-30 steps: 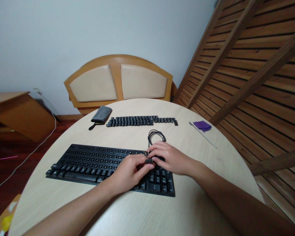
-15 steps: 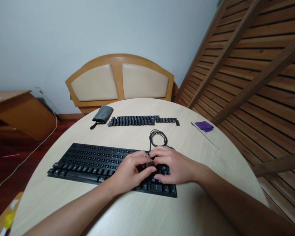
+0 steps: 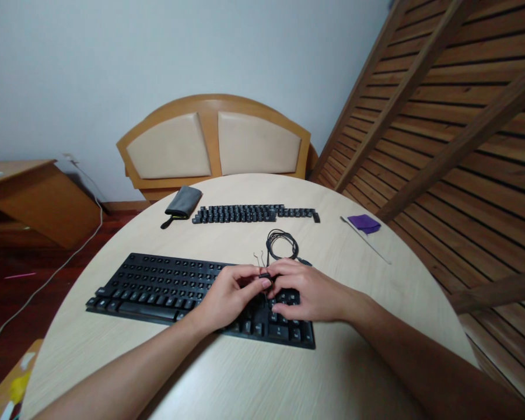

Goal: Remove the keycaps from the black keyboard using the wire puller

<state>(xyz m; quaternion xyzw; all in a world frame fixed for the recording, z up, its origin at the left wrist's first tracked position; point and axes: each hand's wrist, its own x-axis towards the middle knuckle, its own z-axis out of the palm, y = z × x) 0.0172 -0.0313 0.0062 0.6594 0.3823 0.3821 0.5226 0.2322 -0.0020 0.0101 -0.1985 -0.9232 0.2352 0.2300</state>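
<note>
While both hands meet over the keyboard's (image 3: pixel 157 283) right end, I see my left hand (image 3: pixel 225 294) pinching a small black piece (image 3: pixel 266 275) between thumb and forefinger. The right hand (image 3: pixel 310 289) touches it with curled fingertips; I cannot tell if it grips. Thin wire loops (image 3: pixel 258 256) rise just behind. A coiled cable (image 3: pixel 281 245) lies close at twelve o'clock, with loose keycaps (image 3: pixel 245 214) beyond. A grey pouch (image 3: pixel 182 203) sits at eleven and a purple cloth (image 3: pixel 364 223) at two.

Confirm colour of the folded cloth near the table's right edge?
Purple; the cloth shows best in the head view.
</note>
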